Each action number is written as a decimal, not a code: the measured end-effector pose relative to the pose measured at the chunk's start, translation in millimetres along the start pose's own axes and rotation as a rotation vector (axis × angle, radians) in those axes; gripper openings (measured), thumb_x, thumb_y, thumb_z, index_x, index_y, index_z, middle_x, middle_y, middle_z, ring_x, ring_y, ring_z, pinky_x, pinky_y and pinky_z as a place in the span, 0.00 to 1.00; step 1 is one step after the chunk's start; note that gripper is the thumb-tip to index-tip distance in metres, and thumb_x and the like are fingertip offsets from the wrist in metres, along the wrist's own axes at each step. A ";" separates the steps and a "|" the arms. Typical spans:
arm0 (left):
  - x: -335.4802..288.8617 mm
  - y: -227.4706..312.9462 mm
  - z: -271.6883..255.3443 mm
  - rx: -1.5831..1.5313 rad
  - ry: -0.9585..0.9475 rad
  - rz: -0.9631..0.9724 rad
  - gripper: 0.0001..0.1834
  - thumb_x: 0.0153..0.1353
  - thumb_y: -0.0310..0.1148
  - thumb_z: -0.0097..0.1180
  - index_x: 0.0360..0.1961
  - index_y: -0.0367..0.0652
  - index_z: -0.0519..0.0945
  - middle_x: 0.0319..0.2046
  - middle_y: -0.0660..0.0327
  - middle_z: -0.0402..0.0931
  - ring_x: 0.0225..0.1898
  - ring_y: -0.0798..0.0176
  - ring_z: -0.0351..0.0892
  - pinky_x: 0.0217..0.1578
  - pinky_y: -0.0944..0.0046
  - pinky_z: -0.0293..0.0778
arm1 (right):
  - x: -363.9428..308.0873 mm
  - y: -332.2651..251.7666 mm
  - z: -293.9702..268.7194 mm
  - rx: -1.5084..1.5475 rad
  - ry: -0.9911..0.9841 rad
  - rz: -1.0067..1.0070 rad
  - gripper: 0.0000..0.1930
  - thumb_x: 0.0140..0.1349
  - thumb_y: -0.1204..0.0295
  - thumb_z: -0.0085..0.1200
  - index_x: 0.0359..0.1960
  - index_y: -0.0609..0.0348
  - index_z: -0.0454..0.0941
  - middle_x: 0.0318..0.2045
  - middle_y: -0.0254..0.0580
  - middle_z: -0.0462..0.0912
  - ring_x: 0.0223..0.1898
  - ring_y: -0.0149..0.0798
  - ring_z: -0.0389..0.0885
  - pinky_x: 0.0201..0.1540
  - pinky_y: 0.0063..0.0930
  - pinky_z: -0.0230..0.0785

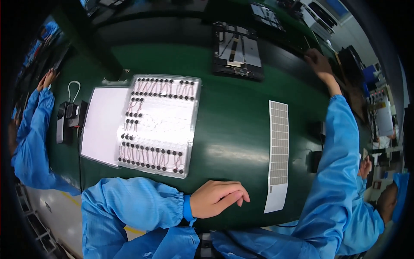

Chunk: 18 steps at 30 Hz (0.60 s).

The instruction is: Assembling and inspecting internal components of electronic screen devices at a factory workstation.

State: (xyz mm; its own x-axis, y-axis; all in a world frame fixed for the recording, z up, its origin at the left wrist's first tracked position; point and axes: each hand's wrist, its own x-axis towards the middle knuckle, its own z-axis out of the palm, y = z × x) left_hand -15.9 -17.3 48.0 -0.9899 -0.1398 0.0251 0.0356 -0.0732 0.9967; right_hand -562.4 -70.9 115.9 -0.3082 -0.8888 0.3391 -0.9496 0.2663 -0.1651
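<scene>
My left hand (217, 199) lies near the front edge of the green table, fingers stretched out and holding nothing. A blue band circles its wrist. Reaching far forward on the right, my right hand (320, 65) is over the dark strip at the table's far side; its fingers are in shadow, and what they hold, if anything, does not show. Between my arms lies a long sheet of small beige labels (279, 142) on white backing. Left of centre, a clear plastic tray (168, 125) carries rows of small black round parts with thin reddish wires.
An opened flat device (237, 51) with exposed innards sits on the dark strip (172, 34), another device (267, 16) beyond it. A white sheet (103, 125) adjoins the tray. Left stands a small black-and-silver unit (64, 123) near a green post (88, 43). Co-workers' blue sleeves (34, 129) show at both sides.
</scene>
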 end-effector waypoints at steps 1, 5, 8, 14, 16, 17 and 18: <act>-2.1 0.9 -2.1 -0.011 -0.015 -0.014 0.14 0.74 0.30 0.41 0.43 0.39 0.80 0.32 0.59 0.78 0.31 0.65 0.78 0.35 0.65 0.73 | 17.8 -23.8 14.6 -0.062 -0.061 -0.024 0.15 0.65 0.60 0.58 0.50 0.51 0.76 0.44 0.46 0.85 0.44 0.50 0.84 0.47 0.41 0.74; -1.7 -5.7 -1.8 -0.034 0.007 0.050 0.12 0.72 0.29 0.43 0.41 0.39 0.80 0.31 0.58 0.78 0.33 0.59 0.80 0.36 0.63 0.74 | 84.4 -47.4 70.2 -0.141 0.010 -0.168 0.16 0.65 0.57 0.56 0.51 0.47 0.75 0.45 0.45 0.85 0.46 0.53 0.83 0.47 0.45 0.74; 0.1 -3.3 -6.7 -0.061 -0.031 0.045 0.10 0.72 0.30 0.43 0.42 0.42 0.78 0.32 0.58 0.79 0.34 0.53 0.81 0.36 0.60 0.75 | 137.2 -45.0 103.2 -0.311 0.139 -0.065 0.20 0.66 0.54 0.54 0.56 0.45 0.74 0.47 0.49 0.84 0.48 0.54 0.82 0.47 0.48 0.75; 1.2 -13.5 -5.3 -0.061 -0.029 0.143 0.11 0.73 0.32 0.42 0.40 0.39 0.77 0.33 0.54 0.77 0.37 0.49 0.79 0.39 0.55 0.75 | 184.3 6.3 131.0 -0.014 0.208 -0.197 0.24 0.66 0.55 0.56 0.59 0.51 0.73 0.44 0.51 0.84 0.46 0.57 0.82 0.49 0.45 0.72; -1.6 -16.5 -4.8 -0.098 -0.016 0.152 0.11 0.72 0.32 0.42 0.41 0.38 0.76 0.37 0.51 0.76 0.41 0.47 0.78 0.41 0.53 0.75 | 187.6 -2.9 135.4 0.061 0.126 -0.198 0.23 0.66 0.56 0.56 0.59 0.53 0.73 0.44 0.52 0.83 0.46 0.56 0.81 0.47 0.45 0.72; -2.4 -16.9 -4.9 -0.099 0.000 0.148 0.11 0.72 0.32 0.42 0.41 0.38 0.76 0.37 0.51 0.76 0.41 0.47 0.78 0.41 0.53 0.75 | 190.5 -10.3 134.0 0.071 0.119 -0.210 0.23 0.66 0.56 0.56 0.59 0.53 0.73 0.44 0.52 0.83 0.46 0.56 0.81 0.47 0.45 0.72; -6.0 -15.8 -3.3 -0.070 0.012 0.112 0.11 0.72 0.32 0.42 0.41 0.37 0.76 0.37 0.51 0.75 0.41 0.46 0.78 0.41 0.52 0.75 | 190.9 -30.6 128.5 -0.091 0.050 -0.207 0.24 0.67 0.56 0.56 0.60 0.53 0.72 0.44 0.52 0.82 0.47 0.55 0.81 0.48 0.44 0.72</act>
State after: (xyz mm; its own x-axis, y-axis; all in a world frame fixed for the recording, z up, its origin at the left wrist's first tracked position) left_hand -10.1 -18.5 31.9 -0.9773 -0.1630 0.1350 0.1563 -0.1255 0.9797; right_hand -584.9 -296.6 66.7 -0.1067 -0.9088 0.4033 -0.9934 0.1149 -0.0039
